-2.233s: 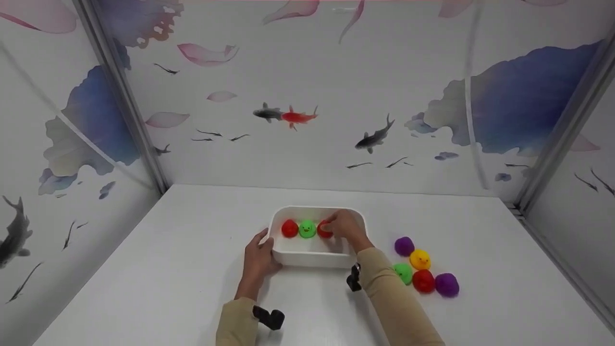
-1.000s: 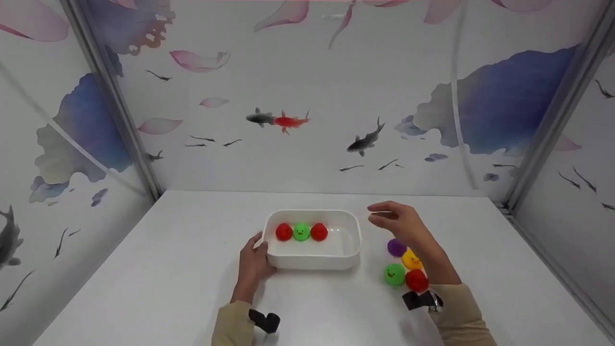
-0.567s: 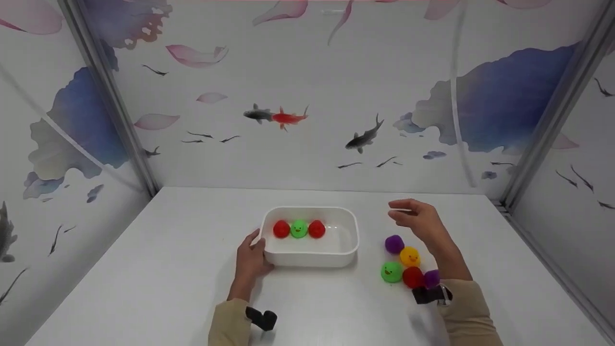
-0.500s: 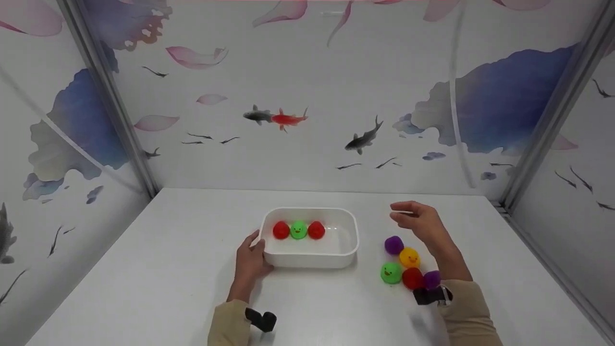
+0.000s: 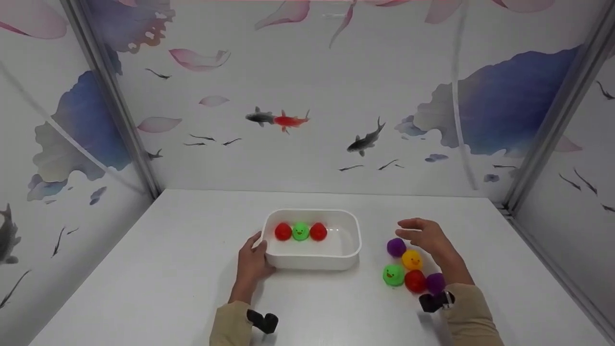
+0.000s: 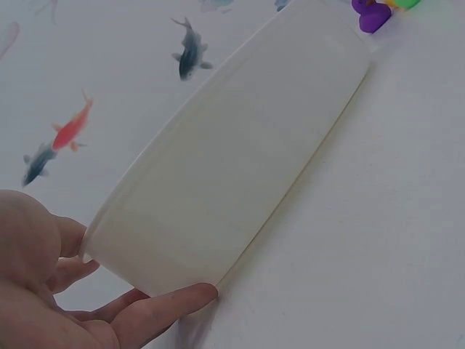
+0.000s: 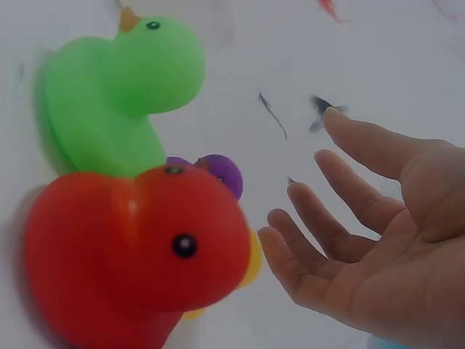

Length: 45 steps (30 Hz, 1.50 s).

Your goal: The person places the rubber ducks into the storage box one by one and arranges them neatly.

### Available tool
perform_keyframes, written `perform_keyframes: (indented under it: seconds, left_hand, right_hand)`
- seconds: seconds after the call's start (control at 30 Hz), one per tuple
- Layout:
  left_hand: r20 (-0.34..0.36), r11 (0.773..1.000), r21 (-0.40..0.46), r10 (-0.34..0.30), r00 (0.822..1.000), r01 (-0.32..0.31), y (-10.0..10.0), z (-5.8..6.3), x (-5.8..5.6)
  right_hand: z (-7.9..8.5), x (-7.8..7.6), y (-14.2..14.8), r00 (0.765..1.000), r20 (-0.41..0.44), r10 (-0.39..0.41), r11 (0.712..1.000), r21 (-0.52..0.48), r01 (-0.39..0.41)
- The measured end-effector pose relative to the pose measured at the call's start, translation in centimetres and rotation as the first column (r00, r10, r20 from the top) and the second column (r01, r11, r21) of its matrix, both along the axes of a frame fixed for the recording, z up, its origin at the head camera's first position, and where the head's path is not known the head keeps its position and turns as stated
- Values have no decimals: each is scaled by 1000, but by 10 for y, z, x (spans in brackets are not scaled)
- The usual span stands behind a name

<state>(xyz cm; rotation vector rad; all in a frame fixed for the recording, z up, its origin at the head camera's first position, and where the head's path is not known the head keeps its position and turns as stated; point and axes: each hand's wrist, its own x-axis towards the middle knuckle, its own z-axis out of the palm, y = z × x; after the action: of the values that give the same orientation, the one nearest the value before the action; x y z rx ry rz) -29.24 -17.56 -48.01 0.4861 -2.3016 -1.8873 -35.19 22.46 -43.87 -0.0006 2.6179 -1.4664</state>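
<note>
My left hand (image 5: 252, 264) holds the left end of a white plastic box (image 5: 312, 262); in the left wrist view its thumb is at the rim and a finger (image 6: 174, 305) lies along the lower edge. In the box, a red rubber duck (image 5: 283, 231), a green rubber duck (image 5: 301, 231) and another red duck (image 5: 318, 232) stand in a row. My right hand (image 5: 427, 239), fingers apart and holding nothing, is over the loose ducks, just right of the far purple duck (image 5: 396, 247). A yellow duck (image 5: 412, 260) sits in front of that one.
Nearer me on the white table (image 5: 144, 278) stand a green duck (image 5: 393, 275), a red duck (image 5: 415, 281) and a second purple duck (image 5: 435, 283), partly hidden by the right forearm. Walls printed with fish enclose the table at the back and sides.
My right hand has let go of the right-hand red duck in the box, moved right over the loose ducks, and lowered somewhat. My left hand has stayed at the box.
</note>
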Motion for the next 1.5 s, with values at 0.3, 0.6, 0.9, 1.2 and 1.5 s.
perform_keyframes:
  seconds: [0.3, 0.6, 0.9, 1.2, 1.5]
  left_hand:
    - [-24, 1000, -4, 8, 1000, -8, 1, 4, 0]
    - [-21, 1000, -19, 8, 1000, -8, 1, 5, 0]
    - [5, 1000, -1, 4, 1000, -4, 1, 1, 0]
    - [-7, 1000, -19, -3, 1000, 3, 3, 1, 1]
    - [-13, 1000, -18, 11, 1000, -11, 1, -1, 1]
  right_hand:
    - [-11, -2, 3, 997, 78, 1, 999, 47, -5]
    - [-14, -4, 6, 996, 89, -33, 998, 57, 28]
    - [-20, -4, 8, 995, 100, -22, 997, 74, 15]
    - [-25, -1, 7, 993, 114, 4, 991, 133, -20]
    - [-26, -7, 1, 994, 114, -5, 989, 148, -11]
